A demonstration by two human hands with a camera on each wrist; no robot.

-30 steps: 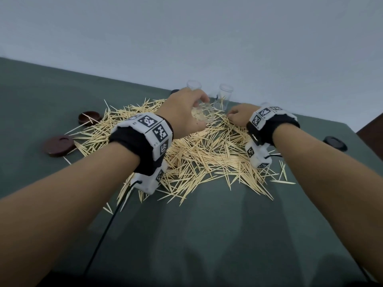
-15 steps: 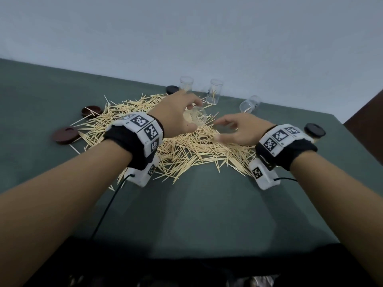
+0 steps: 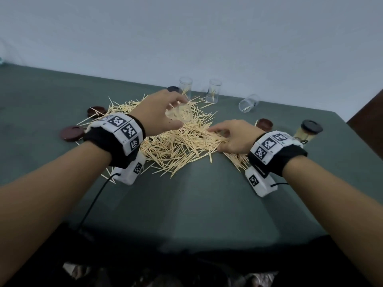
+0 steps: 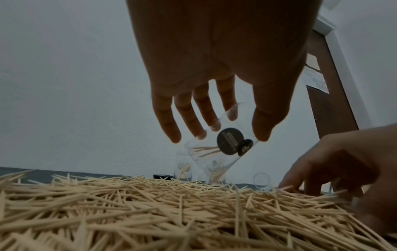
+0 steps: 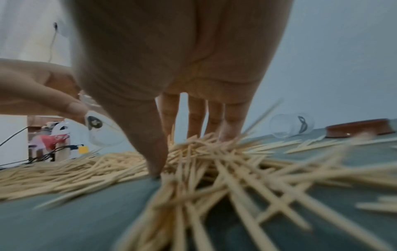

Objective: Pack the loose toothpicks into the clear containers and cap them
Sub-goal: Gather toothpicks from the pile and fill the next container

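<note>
Both forearms were bare, without sleeves. Each wrist wore a black band (image 3: 107, 141) topped by white plates printed with black square markers. Under each wrist hung a white camera box (image 3: 129, 172) carrying one more marker. A thin black cable (image 3: 91, 206) ran from the left box; a shorter one left the right box (image 3: 260, 183).

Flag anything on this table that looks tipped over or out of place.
One clear container lies on its side at the far right of the table, while two others stand upright near the wall. The toothpick pile is the work itself, not a spill.
</note>
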